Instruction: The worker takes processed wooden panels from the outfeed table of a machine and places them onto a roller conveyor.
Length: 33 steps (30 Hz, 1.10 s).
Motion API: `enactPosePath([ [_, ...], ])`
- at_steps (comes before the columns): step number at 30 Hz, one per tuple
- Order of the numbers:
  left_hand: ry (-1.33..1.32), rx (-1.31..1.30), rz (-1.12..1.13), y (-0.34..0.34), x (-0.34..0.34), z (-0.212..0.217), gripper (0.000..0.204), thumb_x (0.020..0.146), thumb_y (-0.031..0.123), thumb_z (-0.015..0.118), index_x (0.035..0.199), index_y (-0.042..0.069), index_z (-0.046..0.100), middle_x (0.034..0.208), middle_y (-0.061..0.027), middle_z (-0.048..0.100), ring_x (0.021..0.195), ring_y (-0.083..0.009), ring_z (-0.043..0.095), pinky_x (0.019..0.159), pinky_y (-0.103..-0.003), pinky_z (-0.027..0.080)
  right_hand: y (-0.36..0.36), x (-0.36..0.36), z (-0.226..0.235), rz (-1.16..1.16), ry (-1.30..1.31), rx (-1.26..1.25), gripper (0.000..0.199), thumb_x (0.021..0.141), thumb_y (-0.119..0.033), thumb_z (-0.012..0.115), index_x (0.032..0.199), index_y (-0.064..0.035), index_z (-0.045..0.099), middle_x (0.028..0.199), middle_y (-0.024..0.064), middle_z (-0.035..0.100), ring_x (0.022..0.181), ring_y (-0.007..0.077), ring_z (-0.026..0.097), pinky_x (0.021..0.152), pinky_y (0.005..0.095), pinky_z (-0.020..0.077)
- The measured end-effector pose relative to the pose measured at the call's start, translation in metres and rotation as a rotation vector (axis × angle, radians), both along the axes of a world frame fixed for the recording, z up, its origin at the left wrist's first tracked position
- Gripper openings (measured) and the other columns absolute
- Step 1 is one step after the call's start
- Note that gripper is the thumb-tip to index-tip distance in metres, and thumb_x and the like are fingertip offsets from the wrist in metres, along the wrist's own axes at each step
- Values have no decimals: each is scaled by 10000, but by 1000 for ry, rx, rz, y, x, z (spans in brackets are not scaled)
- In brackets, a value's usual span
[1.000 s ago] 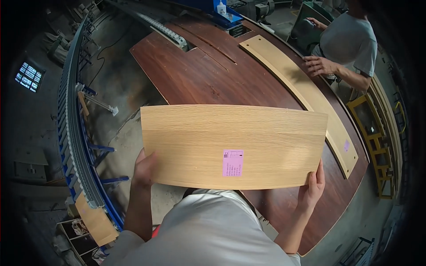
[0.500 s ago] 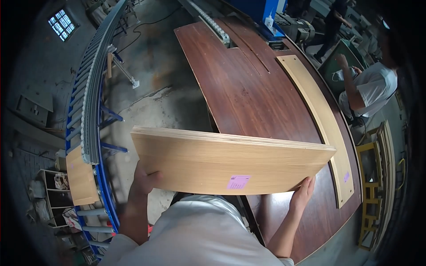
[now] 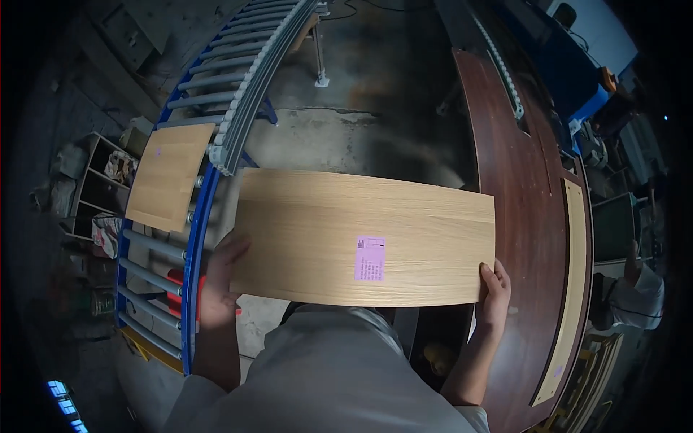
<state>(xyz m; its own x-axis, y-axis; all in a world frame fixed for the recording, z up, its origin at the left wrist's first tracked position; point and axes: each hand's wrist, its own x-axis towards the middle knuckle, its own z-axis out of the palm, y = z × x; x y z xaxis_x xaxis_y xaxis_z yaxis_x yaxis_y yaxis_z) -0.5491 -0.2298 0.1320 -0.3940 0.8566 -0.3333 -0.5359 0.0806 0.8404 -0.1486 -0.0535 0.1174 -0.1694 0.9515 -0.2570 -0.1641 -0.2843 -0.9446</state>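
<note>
In front of my body I hold a light wooden board (image 3: 426,245) with a pink label (image 3: 370,258) on its face. My left hand (image 3: 220,274) is closed on its left end, the thumb beside the edge and the other fingers mostly hidden. At the lower right corner, my right hand (image 3: 494,292) grips the board with the thumb up against it and the fingers around the end. The broad grained face tilts up toward me, and the board spans the gap between the roller conveyor and the brown table.
To the left runs a blue-framed roller conveyor (image 3: 155,278), with another wooden panel (image 3: 171,177) lying on it. On the right, a dark red-brown table (image 3: 516,289) carries a long narrow wooden strip (image 3: 567,303). Another person (image 3: 632,299) is beyond the table.
My view and body have turned left toward the conveyor, carrying the board along. The board has tipped from showing its layered long edge to showing its broad face. Both hands keep their hold.
</note>
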Motion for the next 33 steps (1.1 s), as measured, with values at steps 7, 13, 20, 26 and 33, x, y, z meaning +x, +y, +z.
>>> enactPosePath([
  [7,-131,113,310,-107,-163,-11,462,875,146,474,1281,-73,456,1121,-193,615,1005,-279,630,872,-354,513,-25,-179,-15,399,200,-138,624,759,-248,630,1249,101,466,1141,188,605,1032,259,602,905,326,461],
  [13,-312,273,306,-196,-284,-46,431,921,194,487,1272,-56,491,1209,-203,594,1037,-285,627,903,-371,492,-64,-310,-24,669,215,-170,782,669,-271,661,1318,78,397,1227,206,542,1102,304,555,934,366,448],
  [20,-262,572,713,-231,-334,-60,810,914,648,308,1342,-27,443,1309,-223,524,1188,-351,529,1016,-448,402,-109,-435,-40,845,268,-203,828,710,-307,656,1368,49,300,1248,193,486,1145,297,506,948,402,420],
  [26,-162,536,866,-198,-326,-74,715,958,573,286,1408,18,295,1395,-191,444,1220,-323,510,1007,-457,418,-140,-527,-53,1043,327,-351,722,751,-187,625,1361,16,297,1247,164,472,1151,281,510,966,423,433],
  [33,-40,227,1052,-166,-413,-89,425,875,94,612,1267,35,457,1186,-125,592,1088,-237,595,925,-399,500,-140,-631,-90,1131,261,-729,537,783,32,596,1282,-28,408,1164,96,535,1094,226,557,916,368,491],
])
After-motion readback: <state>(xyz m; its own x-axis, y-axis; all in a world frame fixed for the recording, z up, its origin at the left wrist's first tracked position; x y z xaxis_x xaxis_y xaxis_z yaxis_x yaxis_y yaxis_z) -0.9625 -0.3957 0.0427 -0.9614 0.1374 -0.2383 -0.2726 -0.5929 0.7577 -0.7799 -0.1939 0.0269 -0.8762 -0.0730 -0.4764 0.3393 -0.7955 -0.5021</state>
